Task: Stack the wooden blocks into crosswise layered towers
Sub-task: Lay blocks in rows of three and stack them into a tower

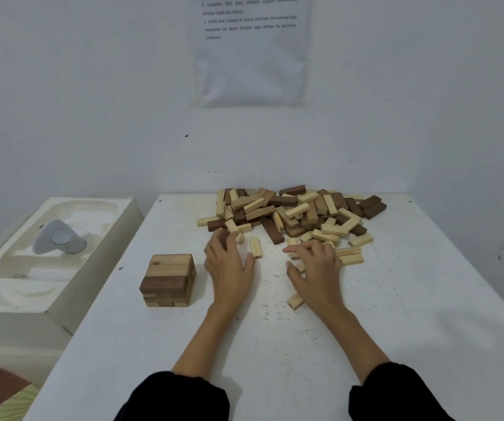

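— What kind of place are we looking at?
— It is looking like a plain room set up for a test: a printed sheet [252, 50] is hanging on the bare far wall [77, 101], a white table [396, 314] is standing against it, and a foam tray [17, 284] is lying at the left.

Tower [168, 279]: low, crosswise layers of light and dark wood, stood at left on the table [396, 299]. Loose blocks [293, 214]: mixed light and dark, heaped at the far edge.
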{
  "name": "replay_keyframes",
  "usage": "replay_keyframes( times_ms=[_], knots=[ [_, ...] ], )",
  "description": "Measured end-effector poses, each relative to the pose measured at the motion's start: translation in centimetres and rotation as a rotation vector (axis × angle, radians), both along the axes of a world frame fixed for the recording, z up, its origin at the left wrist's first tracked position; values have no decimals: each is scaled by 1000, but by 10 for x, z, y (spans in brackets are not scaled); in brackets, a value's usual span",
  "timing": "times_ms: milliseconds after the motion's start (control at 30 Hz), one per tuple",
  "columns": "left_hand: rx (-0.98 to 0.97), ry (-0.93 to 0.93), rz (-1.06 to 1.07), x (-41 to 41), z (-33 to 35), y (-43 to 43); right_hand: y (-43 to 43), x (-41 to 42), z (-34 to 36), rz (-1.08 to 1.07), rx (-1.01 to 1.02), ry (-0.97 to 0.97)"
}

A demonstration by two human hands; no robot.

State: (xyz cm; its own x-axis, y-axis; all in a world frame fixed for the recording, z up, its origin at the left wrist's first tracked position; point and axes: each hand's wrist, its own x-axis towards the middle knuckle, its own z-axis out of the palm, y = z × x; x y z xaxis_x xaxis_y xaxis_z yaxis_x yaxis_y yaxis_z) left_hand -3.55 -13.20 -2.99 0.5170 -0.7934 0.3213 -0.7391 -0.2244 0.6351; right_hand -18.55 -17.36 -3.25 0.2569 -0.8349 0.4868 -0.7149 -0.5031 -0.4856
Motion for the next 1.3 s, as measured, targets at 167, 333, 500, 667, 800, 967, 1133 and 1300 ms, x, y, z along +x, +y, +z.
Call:
replay_keyframes(
  times_ms=[167,333,500,667,800,967,1133,1300],
  knots=[
    [49,-19,96,7,2,-8,-18,25,7,-130,-85,-33],
    [152,-125,117,17,0,-10,-32,44,8,-133,68,176],
    [174,-151,119,16,-2,-11,-38,46,10,-132,55,281],
    [160,-157,98,16,-5,-11,-49,38,14,-10,111,-215],
    [145,-151,82,15,-5,-11,-51,31,28,4,154,-618],
    [130,-156,42,15,-4,-9,-57,21,23,-118,177,-442],
    [116,-161,21,15,-3,-9,-59,28,22,-182,196,-203],
    [112,-147,21,14,-3,-9,-63,38,29,-274,258,-13]
  ],
)
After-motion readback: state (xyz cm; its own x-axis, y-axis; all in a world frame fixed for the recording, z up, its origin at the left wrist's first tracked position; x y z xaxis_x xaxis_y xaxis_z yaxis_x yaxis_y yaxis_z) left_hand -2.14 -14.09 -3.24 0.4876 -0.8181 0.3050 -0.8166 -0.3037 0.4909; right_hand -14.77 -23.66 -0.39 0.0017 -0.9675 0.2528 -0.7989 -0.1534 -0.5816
